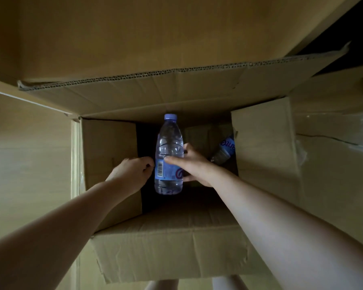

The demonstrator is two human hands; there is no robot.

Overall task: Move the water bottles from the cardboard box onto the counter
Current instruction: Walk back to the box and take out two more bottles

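Observation:
I look straight down into an open cardboard box. My right hand grips a clear water bottle with a blue cap and blue label, held over the box's dark middle with its cap pointing away from me. My left hand is just left of the bottle, fingers curled, fingertips close to the label; whether it touches is unclear. A second water bottle lies tilted at the box's right side, partly hidden behind the right flap.
The box's far flap and left flap stand open around the opening. Pale wooden surfaces surround the box on the left and top. The counter is not in view.

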